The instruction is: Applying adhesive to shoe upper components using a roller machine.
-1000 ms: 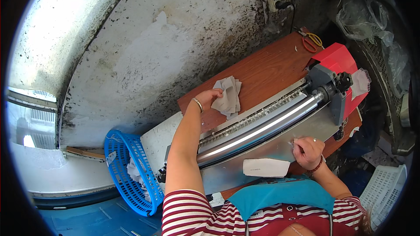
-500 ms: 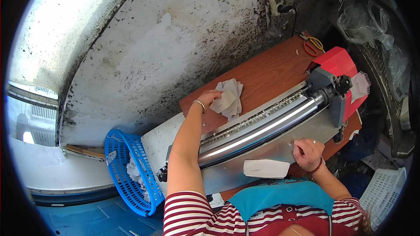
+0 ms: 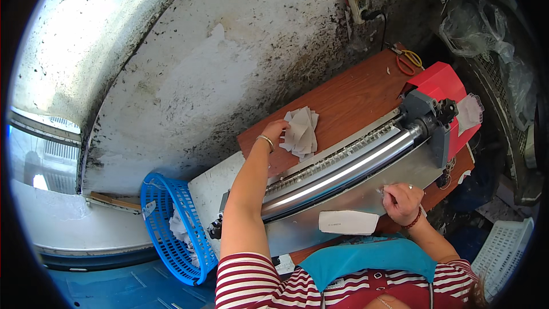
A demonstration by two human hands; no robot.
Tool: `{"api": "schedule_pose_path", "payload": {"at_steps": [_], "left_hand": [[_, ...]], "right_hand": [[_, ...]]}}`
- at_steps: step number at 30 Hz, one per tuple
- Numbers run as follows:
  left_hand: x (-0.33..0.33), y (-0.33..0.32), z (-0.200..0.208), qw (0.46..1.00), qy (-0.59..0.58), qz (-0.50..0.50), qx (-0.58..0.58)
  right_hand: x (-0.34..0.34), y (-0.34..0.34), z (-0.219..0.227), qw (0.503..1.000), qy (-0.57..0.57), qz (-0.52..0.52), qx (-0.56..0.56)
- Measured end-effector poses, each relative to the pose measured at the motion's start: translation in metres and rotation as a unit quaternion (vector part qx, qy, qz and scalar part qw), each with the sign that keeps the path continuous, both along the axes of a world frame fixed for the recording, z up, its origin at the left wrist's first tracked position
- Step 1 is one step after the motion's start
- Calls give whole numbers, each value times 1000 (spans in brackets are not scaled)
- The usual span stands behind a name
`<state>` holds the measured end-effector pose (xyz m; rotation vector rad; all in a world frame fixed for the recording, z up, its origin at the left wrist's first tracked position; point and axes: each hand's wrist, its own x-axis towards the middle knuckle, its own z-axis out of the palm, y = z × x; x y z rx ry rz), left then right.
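My left hand (image 3: 277,131) reaches over the machine to a loose pile of pale, thin cut pieces (image 3: 301,133), paper or leather. Its fingers stretch to the pile's left edge, loosely apart, with no piece lifted in them. My right hand (image 3: 403,203) rests curled on the metal front plate (image 3: 354,189) of the roller machine, thumb and fingertips together; whatever they hold, if anything, is hidden. Left of that hand, a single pale piece (image 3: 349,222) lies flat on the plate. Between my hands runs the shiny steel roller (image 3: 343,174), with a ridged, spiral bar (image 3: 337,158) behind it.
A red housing (image 3: 434,83) closes the machine's right end. Yellow-and-red-handled scissors or snips (image 3: 407,60) lie at the far corner of the brown tabletop (image 3: 343,91). A blue basket (image 3: 171,223) with pale scraps stands left, a white basket (image 3: 503,252) right.
My left hand has drawn back slightly from on top of the pile to its edge, and the top piece now lies among the others. The right hand stays put.
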<state>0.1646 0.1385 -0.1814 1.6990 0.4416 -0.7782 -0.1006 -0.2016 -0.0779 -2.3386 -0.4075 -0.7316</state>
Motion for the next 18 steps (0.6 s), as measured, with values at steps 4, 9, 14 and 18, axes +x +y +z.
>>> {"api": "schedule_pose_path", "payload": {"at_steps": [4,9,14,18], "left_hand": [[8,18,-23,985,42,110,-129],[5,13,-31,972,20,171,-160],[-1,0,-12,966,31,186,-175],[0,-2,-6,979,56,134,-140]], "right_hand": [[-1,1,-1,1000,-3,1,-2],[-2,1,-1,1000,-2,-3,-11],[-1,0,-2,1000,-5,-3,-6],[-1,-1,-3,1000,-6,-11,-9]]}}
